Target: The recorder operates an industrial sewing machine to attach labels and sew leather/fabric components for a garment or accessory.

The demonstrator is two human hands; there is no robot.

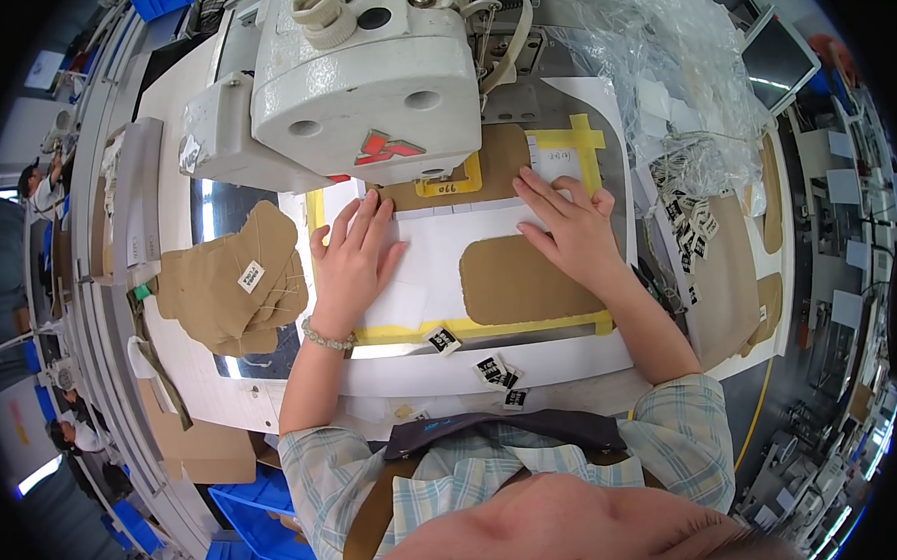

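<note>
A brown fabric piece [502, 154] lies flat beneath the head of a white sewing machine [367, 86]. A small yellow frame [465, 184] rests on that piece, below the machine head. My left hand [352, 256] lies palm down with its fingers stretched, the tips at the fabric's near left edge. At the piece's right side, my right hand [574, 232] is spread flat, with fingertips on the fabric and the white sheet. A second brown piece [528, 284] with rounded corners lies on the white sheet [415, 254], partly under my right wrist. Yellow tape [421, 332] borders the sheet.
Stacked brown pieces [233, 281], one with a label, lie left. Several loose black-and-white labels [495, 370] are near me; more labels [686, 225] pile up right. Clear plastic wrap [668, 69] bunches at the back right. A blue bin [258, 522] stands below the table's left.
</note>
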